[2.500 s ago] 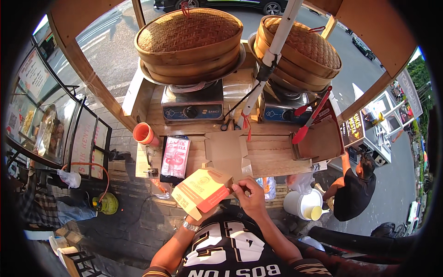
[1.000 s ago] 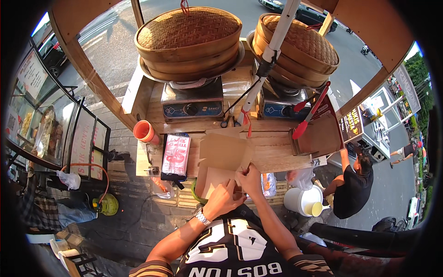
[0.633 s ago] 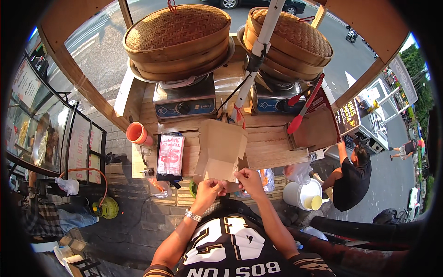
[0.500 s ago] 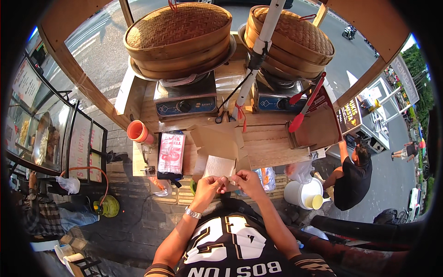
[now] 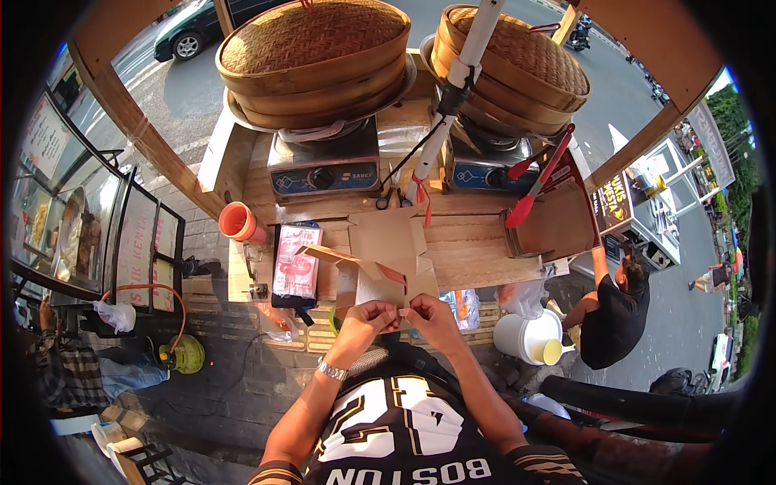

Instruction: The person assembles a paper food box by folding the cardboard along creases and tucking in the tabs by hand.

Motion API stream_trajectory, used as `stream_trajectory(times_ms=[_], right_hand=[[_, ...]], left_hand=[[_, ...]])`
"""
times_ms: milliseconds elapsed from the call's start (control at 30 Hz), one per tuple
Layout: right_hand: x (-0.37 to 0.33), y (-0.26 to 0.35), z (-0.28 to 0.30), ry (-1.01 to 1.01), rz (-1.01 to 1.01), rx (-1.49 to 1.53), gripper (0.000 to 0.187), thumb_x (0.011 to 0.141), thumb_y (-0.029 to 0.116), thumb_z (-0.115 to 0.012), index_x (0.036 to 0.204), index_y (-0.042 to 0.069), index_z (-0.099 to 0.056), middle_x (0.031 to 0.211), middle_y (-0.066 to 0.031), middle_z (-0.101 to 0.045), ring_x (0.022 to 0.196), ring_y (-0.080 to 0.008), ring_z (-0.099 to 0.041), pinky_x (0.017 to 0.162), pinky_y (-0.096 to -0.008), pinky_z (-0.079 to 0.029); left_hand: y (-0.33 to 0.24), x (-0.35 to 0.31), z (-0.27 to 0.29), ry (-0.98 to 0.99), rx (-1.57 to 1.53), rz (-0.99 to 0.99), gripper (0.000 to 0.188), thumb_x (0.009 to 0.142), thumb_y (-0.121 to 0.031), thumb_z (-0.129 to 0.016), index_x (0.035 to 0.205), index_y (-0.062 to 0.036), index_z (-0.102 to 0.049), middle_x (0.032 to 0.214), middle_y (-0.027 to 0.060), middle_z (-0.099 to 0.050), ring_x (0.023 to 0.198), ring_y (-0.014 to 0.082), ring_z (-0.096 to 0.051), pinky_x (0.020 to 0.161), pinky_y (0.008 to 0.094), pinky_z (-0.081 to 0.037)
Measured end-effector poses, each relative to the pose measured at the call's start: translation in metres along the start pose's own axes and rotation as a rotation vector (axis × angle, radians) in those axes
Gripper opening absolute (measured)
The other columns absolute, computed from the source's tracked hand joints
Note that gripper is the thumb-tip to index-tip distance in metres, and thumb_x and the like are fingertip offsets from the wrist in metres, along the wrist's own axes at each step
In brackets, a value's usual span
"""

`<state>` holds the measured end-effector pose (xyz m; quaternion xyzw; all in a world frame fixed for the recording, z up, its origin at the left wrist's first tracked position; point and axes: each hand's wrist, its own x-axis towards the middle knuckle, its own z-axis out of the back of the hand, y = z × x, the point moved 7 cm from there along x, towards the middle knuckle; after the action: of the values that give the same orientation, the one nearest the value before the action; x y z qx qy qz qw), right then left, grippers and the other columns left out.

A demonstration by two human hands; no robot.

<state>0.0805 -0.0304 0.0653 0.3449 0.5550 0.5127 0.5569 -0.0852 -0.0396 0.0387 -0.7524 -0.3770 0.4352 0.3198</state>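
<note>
A brown cardboard box [image 5: 392, 234], partly folded, lies at the front edge of the wooden counter with panels spread outward. One of its flaps stands raised on the left and leans over the pale inner base. My left hand [image 5: 365, 323] and my right hand [image 5: 434, 321] meet at the box's near edge. Both have their fingers pinched on its cardboard; the exact fold between the fingertips is hidden. Left of the box lies a white packet with red print [image 5: 297, 263] on a dark pouch.
Two bamboo steamers [image 5: 315, 69] stand on gas stoves [image 5: 323, 166] at the back. An orange cup [image 5: 240, 222] is at the left, scissors [image 5: 393, 196] behind the box. Red tongs [image 5: 540, 182] rest by a carton [image 5: 558, 226] at right. A post [image 5: 436, 145] rises mid-counter. A person [image 5: 618, 311] crouches at right.
The box's left flap has come up and folded inward, covering part of the pale base. My hands stay pinched at the near edge. A dark car has entered the road at upper left.
</note>
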Motion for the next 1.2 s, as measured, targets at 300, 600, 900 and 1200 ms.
stream_trajectory(times_ms=[300,600,900,1200], right_hand=[[-0.003,-0.005,0.001,-0.076,-0.011,0.06,0.015,0.1,0.012,-0.072,0.093,0.002,-0.065,0.074,0.006,-0.059,0.067,-0.0009,-0.048,0.056,-0.0205,-0.037],[-0.007,-0.006,-0.004,0.098,-0.019,0.118,0.018,0.099,0.015,-0.075,0.092,0.002,-0.066,0.075,0.0031,-0.062,0.067,-0.0034,-0.052,0.059,-0.0213,-0.043],[-0.018,0.028,-0.002,0.05,0.199,-0.034,0.022,0.096,0.018,-0.079,0.091,0.001,-0.066,0.079,-0.0018,-0.065,0.068,-0.0082,-0.058,0.062,-0.0259,-0.048],[-0.007,0.014,0.021,-0.269,0.229,-0.608,0.015,0.089,0.006,-0.072,0.094,0.002,-0.059,0.078,-0.0175,-0.064,0.065,-0.032,-0.063,0.06,-0.0386,-0.051]], left_hand=[[-0.008,-0.006,-0.006,-0.006,-0.057,-0.071,0.025,0.101,-0.009,-0.071,0.12,0.0076,-0.069,0.101,0.0076,-0.073,0.088,0.0118,-0.067,0.081,0.0257,-0.055],[0.0,-0.004,-0.003,0.042,-0.029,0.003,0.022,0.101,-0.013,-0.072,0.113,0.0048,-0.069,0.101,0.0075,-0.072,0.089,0.0126,-0.067,0.082,0.0264,-0.057],[0.01,0.0,-0.01,0.19,-0.232,0.16,0.016,0.103,-0.017,-0.069,0.109,-0.0024,-0.068,0.101,0.0023,-0.071,0.091,0.0105,-0.07,0.086,0.024,-0.06],[-0.008,0.005,-0.007,-0.068,0.422,-0.107,0.03,0.11,-0.023,-0.057,0.116,0.0035,-0.07,0.109,0.007,-0.074,0.093,0.013,-0.071,0.082,0.0262,-0.062]])
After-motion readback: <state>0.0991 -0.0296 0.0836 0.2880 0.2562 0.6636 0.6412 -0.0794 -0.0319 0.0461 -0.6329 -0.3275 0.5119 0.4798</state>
